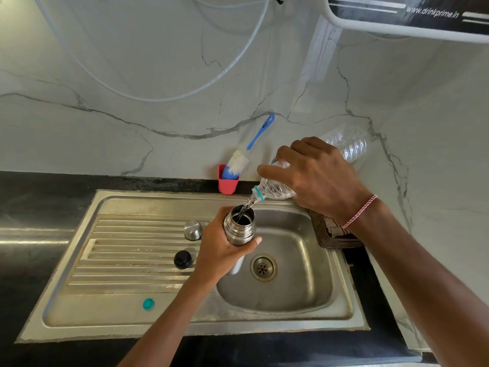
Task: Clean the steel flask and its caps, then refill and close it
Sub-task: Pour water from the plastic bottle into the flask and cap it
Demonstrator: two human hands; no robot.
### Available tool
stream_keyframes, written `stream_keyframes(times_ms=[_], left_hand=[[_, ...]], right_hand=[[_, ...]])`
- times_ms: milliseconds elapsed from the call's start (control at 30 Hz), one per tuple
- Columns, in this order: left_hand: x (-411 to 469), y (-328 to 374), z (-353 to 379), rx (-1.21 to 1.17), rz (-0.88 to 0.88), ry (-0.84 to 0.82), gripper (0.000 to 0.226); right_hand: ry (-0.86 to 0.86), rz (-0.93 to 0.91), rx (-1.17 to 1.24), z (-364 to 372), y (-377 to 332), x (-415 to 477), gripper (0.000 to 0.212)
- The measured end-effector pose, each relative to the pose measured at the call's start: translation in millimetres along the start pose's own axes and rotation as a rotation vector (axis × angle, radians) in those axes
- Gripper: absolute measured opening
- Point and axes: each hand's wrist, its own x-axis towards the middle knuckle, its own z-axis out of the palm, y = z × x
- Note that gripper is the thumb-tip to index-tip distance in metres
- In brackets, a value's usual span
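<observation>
My left hand [222,250] is wrapped around the steel flask [239,225], holding it upright over the left edge of the sink [291,300] basin. My right hand [320,176] grips a clear plastic bottle [349,144] tilted mouth-down, and water runs into the flask's open mouth. On the drainboard to the left, the steel cap [193,229] and black cap [182,259] sit apart. A teal bottle cap [148,304] lies near the front edge. The basin floor around the drain [263,267] is open.

Two caps [193,230] on drainboard [127,250], left of basin [291,260].
</observation>
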Motion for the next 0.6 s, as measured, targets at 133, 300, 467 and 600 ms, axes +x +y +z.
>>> stream_keyframes(times_ms=[133, 300, 467, 600], left_hand=[[0.1, -1.0, 0.7, -0.016, -0.013, -0.004, 0.061], [0.1, -0.6, 1.1, -0.017, -0.018, -0.008, 0.061], [0.8, -1.1, 0.8, -0.010, -0.014, -0.007, 0.062], [0.9, -1.0, 0.7, -0.007, -0.014, -0.007, 0.062]], right_hand=[[-0.002, -0.026, -0.023, -2.7, 1.9, 3.5, 0.049], [0.015, -0.049, -0.028, -4.7, 4.3, 7.3, 0.050], [-0.005, -0.086, -0.062, -6.3, 5.2, 11.2, 0.050], [0.013, -0.136, -0.092, -8.7, 5.6, 16.1, 0.046]])
